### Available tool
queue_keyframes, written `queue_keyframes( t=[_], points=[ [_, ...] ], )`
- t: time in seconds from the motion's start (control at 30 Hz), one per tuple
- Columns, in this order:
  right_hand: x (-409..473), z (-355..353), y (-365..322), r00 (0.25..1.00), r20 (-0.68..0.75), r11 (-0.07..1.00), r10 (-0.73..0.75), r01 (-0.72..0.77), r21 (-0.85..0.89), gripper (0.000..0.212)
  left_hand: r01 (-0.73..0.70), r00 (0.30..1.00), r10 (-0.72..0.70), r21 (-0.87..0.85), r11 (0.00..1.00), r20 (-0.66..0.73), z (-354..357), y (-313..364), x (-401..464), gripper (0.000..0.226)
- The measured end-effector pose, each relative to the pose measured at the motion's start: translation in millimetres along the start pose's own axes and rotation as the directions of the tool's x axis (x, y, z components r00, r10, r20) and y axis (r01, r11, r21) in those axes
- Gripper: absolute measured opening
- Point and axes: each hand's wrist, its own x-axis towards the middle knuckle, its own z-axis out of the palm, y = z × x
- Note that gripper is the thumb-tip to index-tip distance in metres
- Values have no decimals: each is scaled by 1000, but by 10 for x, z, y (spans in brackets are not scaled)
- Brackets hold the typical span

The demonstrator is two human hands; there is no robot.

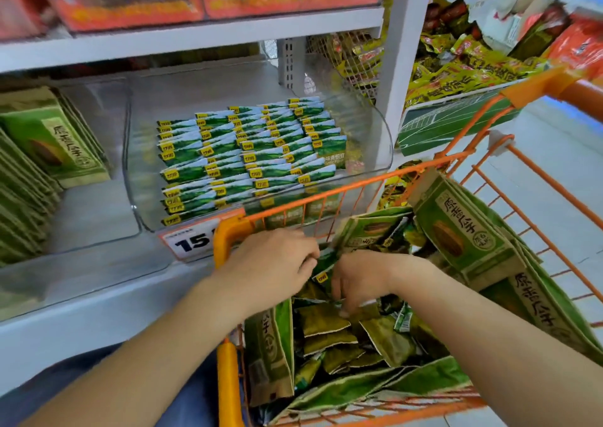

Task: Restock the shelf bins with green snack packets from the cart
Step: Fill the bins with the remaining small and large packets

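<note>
Both my hands reach into the orange wire cart (228, 231). My left hand (270, 266) grips a small stack of green snack packets (321, 268) at the cart's near left corner. My right hand (359, 280) is beside it, fingers curled down onto the same packets and the loose ones below; what its fingertips pinch is hidden. Several loose green packets (329, 328) lie on the cart floor. A clear shelf bin (381, 126) straight ahead holds neat rows of green packets (248, 152).
Large green pouches (463, 237) lean along the cart's right side, and another pouch (270, 348) stands at its left. A second clear bin (98, 231) on the left holds flat green pouches (49, 139). Yellow-green snack bags (456, 74) fill the right shelf. A price tag (189, 240) hangs on the shelf edge.
</note>
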Motion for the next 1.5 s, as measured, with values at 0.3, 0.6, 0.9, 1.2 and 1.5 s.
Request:
queue_keyframes(
  t=[0.3,0.6,0.9,1.2,1.5],
  points=[
    [2,129,-257,994,-51,980,-99,88,-180,8,21,999,-22,-50,999,-36,25,-40,-3,25],
    [-334,-272,47,924,-377,905,-67,215,366,18,129,964,-203,-361,924,-173,10,-126,27,23],
    [-520,-414,33,577,-816,839,-28,458,294,40,209,973,-110,-561,801,205,-360,23,299,21],
    [-375,-401,299,248,-968,998,34,38,45,56,325,896,-433,-519,791,-99,-964,-121,1072,67],
    [-322,-421,306,144,-990,995,-3,100,12,58,403,827,-495,-333,852,-267,-445,-234,1752,48]
  ],
)
